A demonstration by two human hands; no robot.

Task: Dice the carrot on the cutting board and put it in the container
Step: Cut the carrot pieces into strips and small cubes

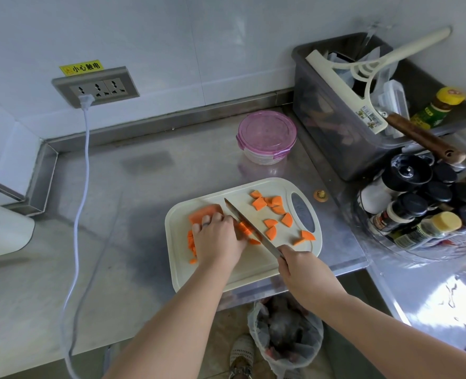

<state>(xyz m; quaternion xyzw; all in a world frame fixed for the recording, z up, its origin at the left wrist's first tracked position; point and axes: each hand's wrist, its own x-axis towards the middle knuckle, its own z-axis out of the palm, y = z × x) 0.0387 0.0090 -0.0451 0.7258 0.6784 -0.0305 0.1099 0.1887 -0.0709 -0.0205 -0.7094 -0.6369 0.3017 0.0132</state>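
A cream cutting board (pixel 253 266) lies on the steel counter. My left hand (pixel 217 239) presses down on a carrot piece (pixel 203 212), fingers curled beside the blade. My right hand (pixel 297 265) grips the handle of a knife (pixel 249 227), whose blade slants across the board and rests in the carrot at my left fingertips. Several cut carrot chunks (pixel 275 212) lie scattered on the board's right half, and thin strips (pixel 190 243) show left of my left hand. A round container with a pink lid (pixel 266 135), closed, stands behind the board.
A grey bin (pixel 333 127) full of utensils stands at the back right, a rack of spice jars (pixel 423 203) to the right of the board. A white cable (pixel 81 192) hangs from the wall socket across the counter. A bagged waste bin (pixel 286 335) sits on the floor below.
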